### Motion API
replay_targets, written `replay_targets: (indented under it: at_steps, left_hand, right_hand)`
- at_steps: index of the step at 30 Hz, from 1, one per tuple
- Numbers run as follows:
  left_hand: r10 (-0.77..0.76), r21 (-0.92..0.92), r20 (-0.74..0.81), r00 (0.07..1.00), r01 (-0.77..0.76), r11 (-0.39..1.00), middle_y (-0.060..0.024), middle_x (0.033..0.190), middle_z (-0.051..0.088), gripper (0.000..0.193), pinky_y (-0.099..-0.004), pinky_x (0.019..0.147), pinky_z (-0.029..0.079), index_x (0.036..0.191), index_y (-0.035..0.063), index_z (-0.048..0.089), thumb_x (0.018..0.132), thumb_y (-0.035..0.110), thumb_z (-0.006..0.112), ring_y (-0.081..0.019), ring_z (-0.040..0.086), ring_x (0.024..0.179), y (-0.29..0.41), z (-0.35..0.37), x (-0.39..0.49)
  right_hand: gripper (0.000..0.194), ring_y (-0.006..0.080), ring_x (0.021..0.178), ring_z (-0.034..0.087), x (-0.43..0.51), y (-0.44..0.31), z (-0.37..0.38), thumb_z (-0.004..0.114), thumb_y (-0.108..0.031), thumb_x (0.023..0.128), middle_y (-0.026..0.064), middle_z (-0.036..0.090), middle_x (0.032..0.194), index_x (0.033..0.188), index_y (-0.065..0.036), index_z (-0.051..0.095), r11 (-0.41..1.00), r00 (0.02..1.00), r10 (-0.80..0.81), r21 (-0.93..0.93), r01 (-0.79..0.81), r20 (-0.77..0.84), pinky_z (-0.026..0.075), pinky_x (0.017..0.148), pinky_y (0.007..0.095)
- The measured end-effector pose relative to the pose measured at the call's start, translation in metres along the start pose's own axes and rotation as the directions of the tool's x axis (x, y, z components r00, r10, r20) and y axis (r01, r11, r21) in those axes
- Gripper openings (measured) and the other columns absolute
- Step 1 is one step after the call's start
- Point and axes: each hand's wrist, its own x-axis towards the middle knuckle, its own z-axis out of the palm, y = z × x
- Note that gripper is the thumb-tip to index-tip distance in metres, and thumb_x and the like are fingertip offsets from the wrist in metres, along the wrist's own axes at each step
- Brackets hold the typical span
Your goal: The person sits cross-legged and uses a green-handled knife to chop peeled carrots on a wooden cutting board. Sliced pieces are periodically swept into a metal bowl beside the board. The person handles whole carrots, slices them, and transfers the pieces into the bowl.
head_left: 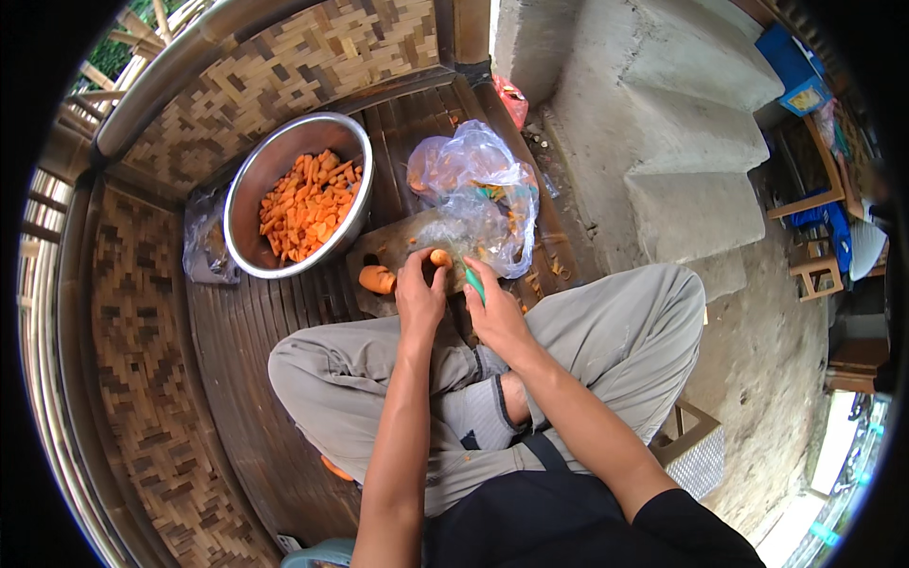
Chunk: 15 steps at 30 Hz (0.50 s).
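My left hand point(420, 291) holds a short piece of carrot point(440, 258) between thumb and fingers on a worn cutting board point(369, 305). In my right hand point(497, 309) is a knife with a green handle point(475, 285); its thin blade points up and left, close to the carrot piece. A thicker carrot piece point(377, 280) lies on the board just left of my left hand. Beyond the board at the left, a large metal bowl point(238, 220) holds many cut carrot pieces point(309, 206). A clear plastic bag point(483, 170) with orange scraps rests at the board's far right.
Carrot peelings point(559, 268) lie on the slatted bamboo platform point(263, 341) at the right. Another plastic bag point(207, 238) sits left of the bowl by the woven bamboo wall point(284, 71). Concrete steps point(692, 206) rise at the right. My crossed legs border the board's near side.
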Motion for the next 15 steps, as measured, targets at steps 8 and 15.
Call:
replay_targets:
  at_steps: [8, 15]
  left_hand:
    - [-0.095, -0.269, -0.017, 0.995, 0.087, 0.959, -0.0188, 0.118, 0.071, 0.041, -0.0432, 0.095, 0.054, 0.131, 0.0035, 0.061, 0.091, 0.004, 0.071, -0.0337, 0.069, 0.111, -0.005, 0.005, -0.003]
    - [-0.202, -0.314, -0.063, 0.977, 0.173, 0.934, -0.019, 0.116, 0.07, 0.036, -0.04, 0.092, 0.056, 0.131, 0.0023, 0.061, 0.096, -0.006, 0.056, -0.0312, 0.07, 0.107, 0.005, 0.002, -0.01]
  right_hand:
    - [0.051, 0.0524, 0.1, 0.066, -0.003, -0.006, 0.002, 0.051, -0.018, 0.105, 0.0301, 0.069, 0.116, 0.155, -0.018, 0.04, 0.975, 0.986, -0.163, -0.15, 0.166, 0.032, 0.052, 0.082, 0.06]
    - [0.051, 0.0483, 0.111, 0.065, -0.004, -0.01, 0.006, 0.052, -0.016, 0.105, 0.0255, 0.066, 0.131, 0.155, -0.018, 0.043, 0.948, 0.989, -0.11, -0.288, 0.135, 0.099, 0.054, 0.089, 0.054]
